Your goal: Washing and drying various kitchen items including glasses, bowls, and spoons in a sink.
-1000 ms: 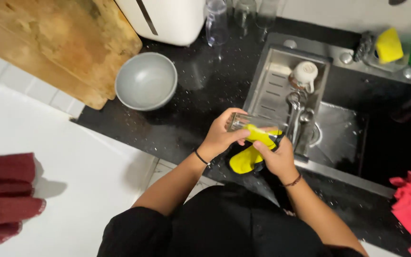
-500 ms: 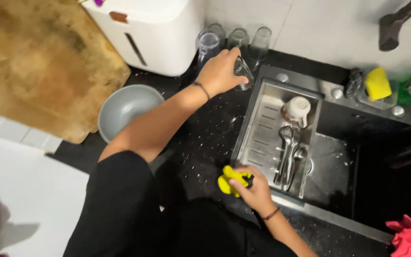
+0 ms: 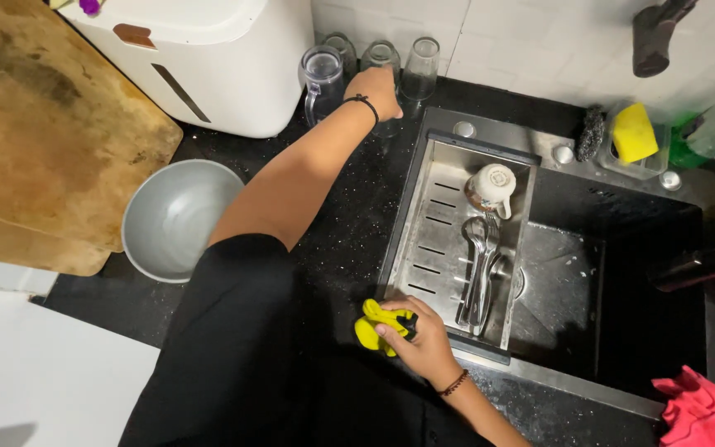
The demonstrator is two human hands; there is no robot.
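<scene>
— Left hand [image 3: 378, 89]?
— Reached farther back than half a second ago; now among the glasses [image 3: 382, 60] by the wall; fingers closed on one there, set down on the counter [image 3: 349, 207].
— Right hand [image 3: 424, 335]?
— Same spot by the rack [image 3: 432, 223]; clenched on the yellow cloth [image 3: 371, 324]; pressed to the counter edge.

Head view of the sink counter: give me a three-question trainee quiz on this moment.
1. True or false: the right hand grips a crumpled yellow cloth.
2. What does the left hand reach among: (a) upturned clear drinking glasses, (b) the grey round bowl, (c) the white mug?
3. What lies in the steel drainer tray below that mug?

Key: 1 true; 2 a; 3 metal spoons.
</scene>
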